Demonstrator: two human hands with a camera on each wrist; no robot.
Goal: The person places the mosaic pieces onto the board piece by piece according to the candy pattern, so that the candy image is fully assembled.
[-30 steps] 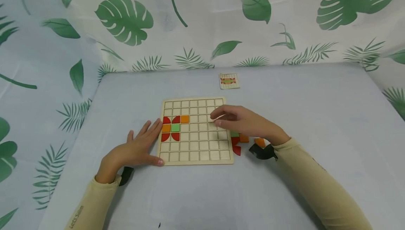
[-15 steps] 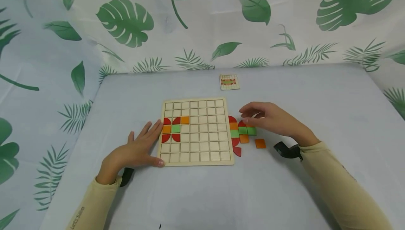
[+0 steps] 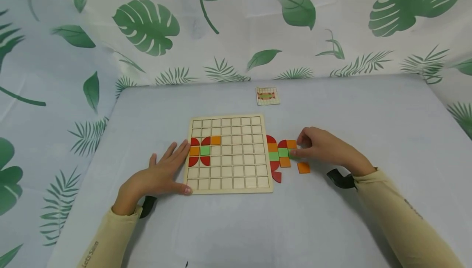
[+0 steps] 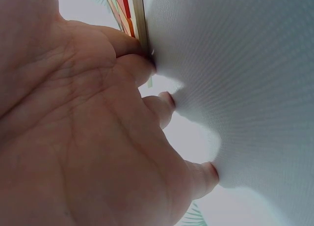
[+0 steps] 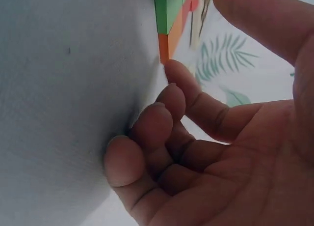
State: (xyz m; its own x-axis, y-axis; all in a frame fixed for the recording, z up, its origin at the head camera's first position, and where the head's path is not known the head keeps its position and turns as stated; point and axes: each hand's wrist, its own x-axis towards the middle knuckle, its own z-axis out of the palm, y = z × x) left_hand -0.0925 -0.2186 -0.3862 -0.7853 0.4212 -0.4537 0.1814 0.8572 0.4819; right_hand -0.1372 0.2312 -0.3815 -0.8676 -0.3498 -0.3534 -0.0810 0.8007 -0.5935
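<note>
A square wooden grid board [image 3: 238, 171] lies on the table, with red rounded pieces, orange squares and a green square [image 3: 204, 150] set in its left cells. My left hand [image 3: 155, 176] rests along the board's left edge, fingers spread and thumb at the near corner. In the left wrist view, fingers touch the board's side [image 4: 140, 17]. Right of the board, my right hand [image 3: 326, 149] is at the loose tiles. Its thumb covers part of a green tile; an orange tile [image 3: 291, 143] is beside the index finger. The right wrist view shows loosely bent fingers [image 5: 125, 159], the index fingertip by an orange tile [image 5: 169, 44].
Loose tiles cluster against the board's right edge: red pieces [image 3: 274, 165], orange squares [image 3: 285, 162] and green ones [image 3: 283, 153]. One orange tile [image 3: 304, 167] lies apart. Behind the board is a small pattern card [image 3: 268, 96]. A leaf-print cloth [image 3: 236, 26] hangs behind the table.
My right hand has moved from over the board to the right, then down onto the loose tiles. The left hand stays at the board's edge.
</note>
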